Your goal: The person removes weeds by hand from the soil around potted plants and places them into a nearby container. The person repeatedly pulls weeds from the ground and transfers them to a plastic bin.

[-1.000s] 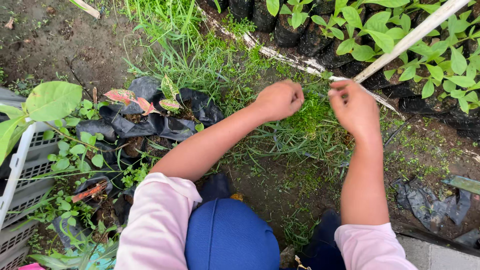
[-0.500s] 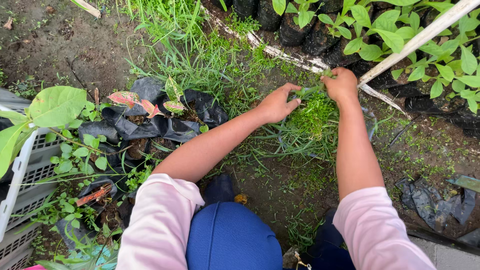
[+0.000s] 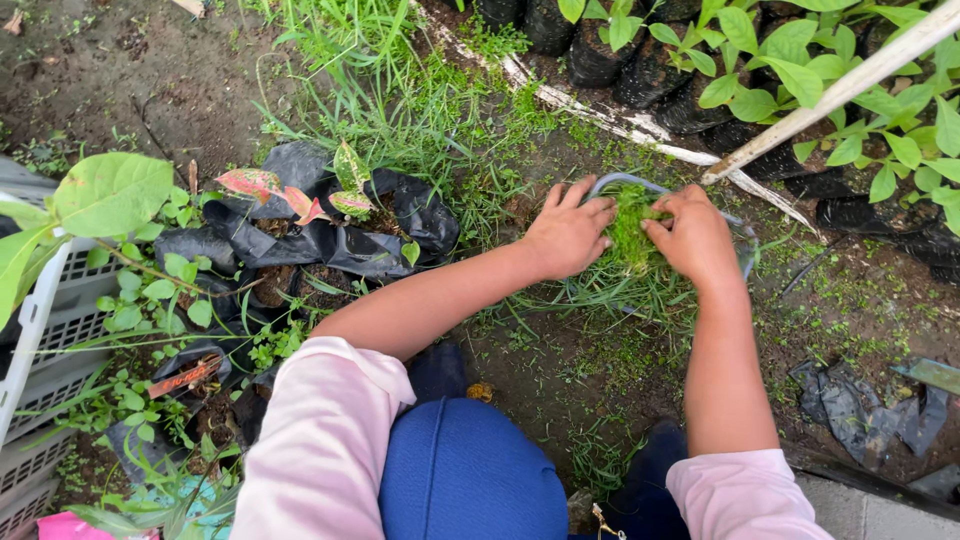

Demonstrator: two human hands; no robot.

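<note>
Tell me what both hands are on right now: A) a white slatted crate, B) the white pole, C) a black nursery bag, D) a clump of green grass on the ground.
D: left hand and right hand press either side of the grass clump.

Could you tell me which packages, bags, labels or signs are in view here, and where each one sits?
Black plastic grow bags: left of the left hand, crumpled, holding red-green leafy plants.
Row of black nursery bags: top edge, upright, with green seedlings.
Torn black plastic sheet: lower right, flat on the soil.
Grey-white slatted crate: left edge.
Labels, signs, screens: none visible.
</note>
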